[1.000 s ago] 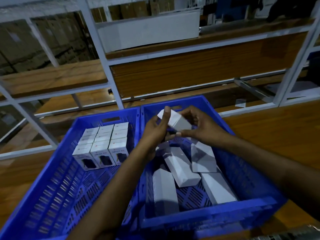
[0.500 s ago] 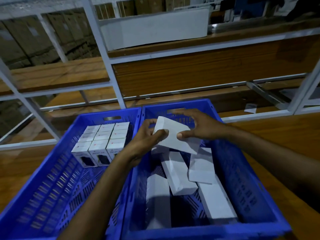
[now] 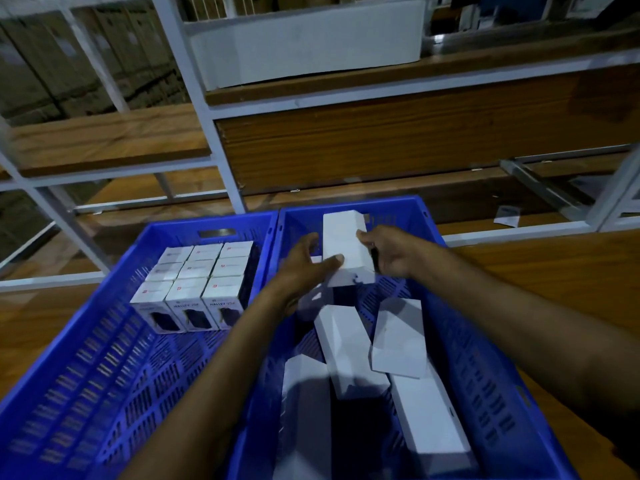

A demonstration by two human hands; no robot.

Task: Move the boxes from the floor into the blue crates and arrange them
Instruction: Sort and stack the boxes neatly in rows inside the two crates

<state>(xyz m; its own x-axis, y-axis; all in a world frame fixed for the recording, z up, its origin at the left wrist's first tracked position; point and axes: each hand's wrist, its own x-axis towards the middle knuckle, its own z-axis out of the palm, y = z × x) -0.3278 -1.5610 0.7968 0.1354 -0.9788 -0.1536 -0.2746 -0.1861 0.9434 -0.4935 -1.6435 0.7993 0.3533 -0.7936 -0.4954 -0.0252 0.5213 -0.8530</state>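
Two blue crates stand side by side: the left crate [image 3: 86, 358] and the right crate [image 3: 478, 358]. Both hands hold one long white box [image 3: 344, 244] over the far end of the right crate; my left hand [image 3: 304, 268] grips its left side and my right hand [image 3: 391, 251] its right side. The box points away from me. Below it, several more white boxes [image 3: 349, 351] lie loose and crooked on the right crate's floor. In the left crate, several small white boxes [image 3: 197, 282] stand packed in neat rows at the far end.
A white metal rack with wooden shelves [image 3: 104, 140] rises right behind the crates. A long white carton [image 3: 304, 39] sits on an upper shelf. Wooden boards [image 3: 554, 271] lie under and to the right of the crates. A scrap of paper [image 3: 506, 215] lies at the far right.
The white box in both hands has turned from lying tilted across to pointing lengthwise away from me, and has moved toward the far wall of the right crate.
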